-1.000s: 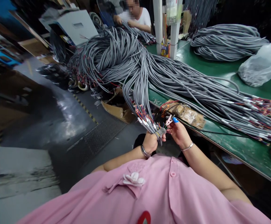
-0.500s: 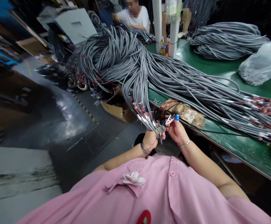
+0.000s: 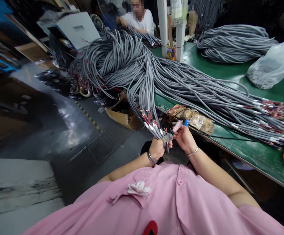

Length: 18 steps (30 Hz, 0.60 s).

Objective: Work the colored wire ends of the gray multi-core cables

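Note:
My left hand [image 3: 157, 148] is wrapped around a bundle of grey cables [image 3: 157, 131], close to their stripped ends. Thin coloured wires [image 3: 150, 119] fan out beyond white sleeves on these cables. One cable end with loose wires bends across toward my right hand [image 3: 186, 140]. There my right fingers are closed at red and other thin wires [image 3: 175, 137], which they partly hide. A blue cover [image 3: 186, 123] sits on the right thumb tip, beside a pale pink piece [image 3: 177, 126] at the fingers; whether it is a finger wrap I cannot tell.
A large heap of grey cables [image 3: 122, 54] lies along the green table [image 3: 232, 147]. A coiled cable bundle [image 3: 234, 44] and a plastic bag [image 3: 270, 67] rest behind. Cardboard [image 3: 122, 117] is below the edge. A co-worker [image 3: 142, 21] sits across, near white posts [image 3: 180, 42].
The pale pink piece by my right thumb has turned slightly and looks broader, and the right fingers have shifted a little. My left hand keeps its grip on the cables. The view moved slightly.

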Each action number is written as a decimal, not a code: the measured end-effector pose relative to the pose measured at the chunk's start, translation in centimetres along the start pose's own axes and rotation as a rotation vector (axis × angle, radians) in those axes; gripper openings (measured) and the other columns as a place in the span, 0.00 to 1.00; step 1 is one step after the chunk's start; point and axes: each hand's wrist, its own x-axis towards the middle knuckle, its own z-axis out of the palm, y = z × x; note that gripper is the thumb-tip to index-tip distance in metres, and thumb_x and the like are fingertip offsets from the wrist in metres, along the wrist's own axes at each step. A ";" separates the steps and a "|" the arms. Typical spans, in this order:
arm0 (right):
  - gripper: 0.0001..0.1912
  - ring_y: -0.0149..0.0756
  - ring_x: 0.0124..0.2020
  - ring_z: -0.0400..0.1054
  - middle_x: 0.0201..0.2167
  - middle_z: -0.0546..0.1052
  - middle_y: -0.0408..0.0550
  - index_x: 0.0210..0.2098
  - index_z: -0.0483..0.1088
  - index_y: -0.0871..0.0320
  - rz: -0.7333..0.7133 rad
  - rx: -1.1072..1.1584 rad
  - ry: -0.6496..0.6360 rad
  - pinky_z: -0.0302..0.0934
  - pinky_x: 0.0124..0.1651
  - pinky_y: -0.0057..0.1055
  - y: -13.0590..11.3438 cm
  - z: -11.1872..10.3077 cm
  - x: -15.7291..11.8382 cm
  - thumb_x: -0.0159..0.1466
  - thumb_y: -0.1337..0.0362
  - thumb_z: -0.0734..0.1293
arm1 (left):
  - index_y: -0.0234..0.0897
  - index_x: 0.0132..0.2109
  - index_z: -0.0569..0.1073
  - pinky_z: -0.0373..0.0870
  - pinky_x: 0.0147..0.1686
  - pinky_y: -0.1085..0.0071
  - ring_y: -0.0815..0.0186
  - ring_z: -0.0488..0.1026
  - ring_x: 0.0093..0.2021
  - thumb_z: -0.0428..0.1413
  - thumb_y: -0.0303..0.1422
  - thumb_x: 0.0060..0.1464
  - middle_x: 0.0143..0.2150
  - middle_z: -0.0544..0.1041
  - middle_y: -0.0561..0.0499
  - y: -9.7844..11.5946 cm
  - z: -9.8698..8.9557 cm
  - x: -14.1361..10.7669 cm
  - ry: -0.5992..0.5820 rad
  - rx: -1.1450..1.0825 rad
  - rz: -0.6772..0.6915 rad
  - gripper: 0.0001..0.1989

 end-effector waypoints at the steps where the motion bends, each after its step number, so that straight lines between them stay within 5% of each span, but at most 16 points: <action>1: 0.28 0.27 0.23 0.62 0.27 0.73 0.43 0.30 0.70 0.57 0.028 -0.001 -0.032 0.59 0.23 0.24 -0.1 -0.1 -0.2 0.53 0.37 0.66 | 0.32 0.27 0.72 0.67 0.21 0.74 0.69 0.70 0.21 0.63 0.37 0.41 0.19 0.71 0.53 0.0 -0.1 -0.2 -0.002 -0.003 0.001 0.12; 6: 0.26 0.29 0.28 0.66 0.36 0.76 0.47 0.35 0.72 0.56 0.120 0.003 -0.154 0.64 0.29 0.27 -0.8 -0.5 -1.2 0.56 0.38 0.64 | 0.32 0.28 0.73 0.69 0.22 0.73 0.69 0.70 0.21 0.63 0.36 0.40 0.20 0.72 0.53 0.2 -0.3 -1.0 0.037 -0.029 0.053 0.11; 11: 0.16 0.27 0.27 0.66 0.32 0.76 0.44 0.34 0.72 0.57 0.025 -0.085 -0.109 0.63 0.27 0.23 -1.0 -0.4 -1.5 0.57 0.51 0.71 | 0.32 0.28 0.73 0.70 0.24 0.73 0.69 0.71 0.22 0.63 0.35 0.41 0.20 0.72 0.53 0.4 0.4 -1.2 0.077 -0.043 0.119 0.10; 18: 0.17 0.27 0.26 0.67 0.29 0.76 0.44 0.35 0.73 0.58 0.073 -0.062 -0.044 0.64 0.28 0.24 -1.3 -0.3 -1.0 0.57 0.50 0.70 | 0.32 0.31 0.74 0.71 0.24 0.73 0.71 0.71 0.21 0.62 0.34 0.44 0.22 0.74 0.53 0.2 1.4 -0.6 0.090 -0.064 0.185 0.09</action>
